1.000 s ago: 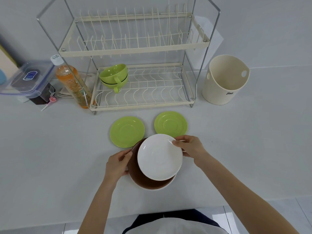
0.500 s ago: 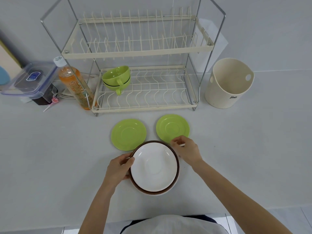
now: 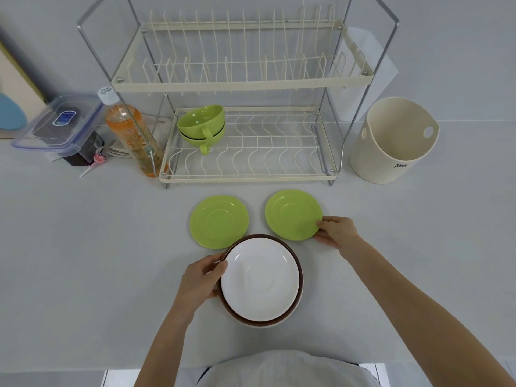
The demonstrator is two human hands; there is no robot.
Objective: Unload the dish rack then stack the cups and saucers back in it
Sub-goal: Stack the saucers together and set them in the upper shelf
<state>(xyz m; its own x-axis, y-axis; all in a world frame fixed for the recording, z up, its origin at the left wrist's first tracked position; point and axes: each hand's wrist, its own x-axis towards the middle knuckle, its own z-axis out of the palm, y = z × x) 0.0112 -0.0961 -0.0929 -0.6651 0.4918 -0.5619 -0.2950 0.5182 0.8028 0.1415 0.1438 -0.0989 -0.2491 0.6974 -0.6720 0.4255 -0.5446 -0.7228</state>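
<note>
- Dish rack (image 3: 240, 85): two-tier wire frame at the back of the white counter (image 3: 83, 261). Its upper tier holds nothing visible; the lower tier holds two green cups (image 3: 201, 125), nested one inside the other at its left end, handles facing the viewer.
- Left green saucer (image 3: 219, 221) and right green saucer (image 3: 293, 214): both lie flat on the counter just in front of the rack, side by side and apart from each other.
- White saucer (image 3: 261, 279): sits inside a brown-rimmed dish (image 3: 299, 270) nearest the person; the pair forms a short stack on the counter, its far rim overlapping the near edge of the left green saucer.
- Left hand (image 3: 202, 277): curled around the left rim of the white-and-brown stack, thumb over the top edge, holding it steady.
- Right hand (image 3: 336, 231): fingertips pinch the near right edge of the right green saucer, which appears to remain flat on the counter.
- Bystanders: an orange-liquid bottle (image 3: 131, 135) and a lidded plastic box (image 3: 60, 121) left of the rack; a cream bucket (image 3: 391, 141) to its right.
- Progress, as a judgement: the cups appear already restacked in the rack. The saucers are being gathered on the counter; the two green ones probably join the stack, and the whole pile must then go into the rack.
</note>
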